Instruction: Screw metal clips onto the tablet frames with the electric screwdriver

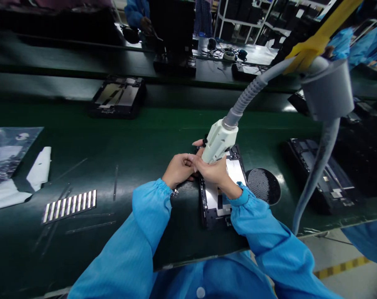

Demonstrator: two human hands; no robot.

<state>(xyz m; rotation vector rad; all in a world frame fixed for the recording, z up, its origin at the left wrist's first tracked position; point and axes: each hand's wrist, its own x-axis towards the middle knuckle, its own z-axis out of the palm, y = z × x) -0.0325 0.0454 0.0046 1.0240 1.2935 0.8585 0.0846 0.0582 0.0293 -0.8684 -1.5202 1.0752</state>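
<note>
My right hand [216, 172] is wrapped round a white powered screwdriver [218, 141] with a grey corrugated hose [250, 93] running up to the right. The tool points down at the left edge of a black framed panel [218, 199] with a silver plate inside, lying on the green bench. My left hand [178, 168] is curled, fingers pinched against the tool tip at the panel's edge; what it pinches is too small to make out. Both sleeves are blue.
A round black dish of small screws [263, 185] sits right of the panel. A strip of silver tabs [70, 205] and white sheets [40, 168] lie left. More black panels [118, 96] [324, 174] rest on the belt. A grey cup [328, 89] hangs at right. Other workers in blue stand behind.
</note>
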